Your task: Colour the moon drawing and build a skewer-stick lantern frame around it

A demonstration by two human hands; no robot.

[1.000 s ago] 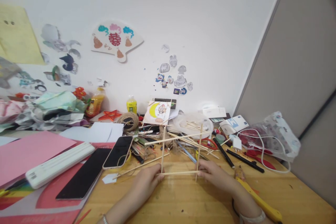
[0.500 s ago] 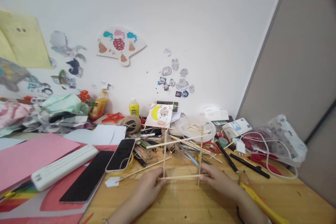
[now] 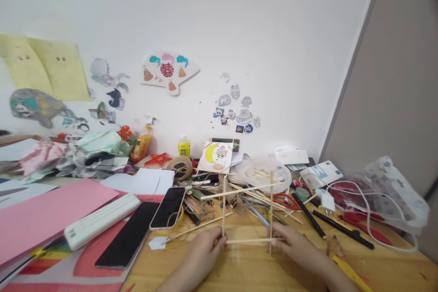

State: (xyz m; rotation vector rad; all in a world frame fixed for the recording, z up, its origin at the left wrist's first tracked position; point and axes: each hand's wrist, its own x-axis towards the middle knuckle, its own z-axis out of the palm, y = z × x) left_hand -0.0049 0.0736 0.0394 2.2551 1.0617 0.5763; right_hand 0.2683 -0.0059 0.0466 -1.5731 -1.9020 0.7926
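A frame of thin wooden sticks [image 3: 246,241] stands upright between my two hands, with two upright sticks crossed by two roughly level ones. Its stick ends jut out past the crossings. My left hand [image 3: 208,245] pinches the lower left corner between thumb and fingers. At the lower right corner, the fingers of my right hand [image 3: 286,240] are closed on the crossing sticks. Whether anything binds the corners is too small to make out. Behind the frame, a card with a yellow moon drawing [image 3: 215,157] leans on the clutter, with sticks at its edges.
Left of my hands lie a phone [image 3: 167,208], a black slab [image 3: 126,235], a white bar [image 3: 102,221] and pink paper [image 3: 58,216]. A twine roll [image 3: 179,168] and loose sticks sit behind. On the right are black pens [image 3: 343,229], a white cable [image 3: 367,200] and a yellow-handled tool [image 3: 345,269].
My view has turned a little left and up, so the whole scene sits further right and lower. Both hands keep the same hold on the stick frame.
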